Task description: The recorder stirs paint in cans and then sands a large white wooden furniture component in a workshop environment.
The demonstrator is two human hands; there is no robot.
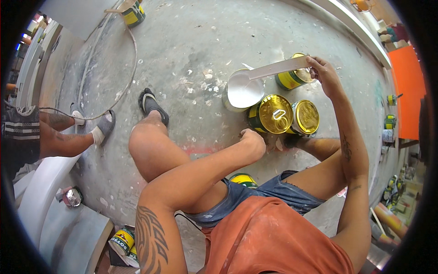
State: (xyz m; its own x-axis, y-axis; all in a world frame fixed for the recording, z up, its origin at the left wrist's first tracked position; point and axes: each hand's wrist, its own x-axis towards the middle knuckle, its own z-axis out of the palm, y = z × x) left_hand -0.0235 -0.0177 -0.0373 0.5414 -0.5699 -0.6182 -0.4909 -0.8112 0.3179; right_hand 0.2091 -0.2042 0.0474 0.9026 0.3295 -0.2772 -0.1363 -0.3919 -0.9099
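Observation:
My right hand (pixel 321 73), at the upper right, is closed round the end of a long flat stirring stick (pixel 280 67) coated in white. The stick's other end reaches over the rim of an open paint can (pixel 235 105) with white paint inside. My left hand (pixel 253 142) is curled just in front of the large can with a gold lid (pixel 275 114). What its fingers hold, if anything, is hidden. Beside that can stands a smaller gold-lidded can (pixel 306 117). Behind the stick is a green and yellow can (pixel 289 81), partly covered by it.
Another person's legs (pixel 68 141) are at the left, near a hose (pixel 135 55) on the paint-spotted floor. A can with a stick across it (pixel 132 16) stands at the far left. Between my legs is a green and yellow can (pixel 244 180). An orange panel (pixel 406 91) stands at right.

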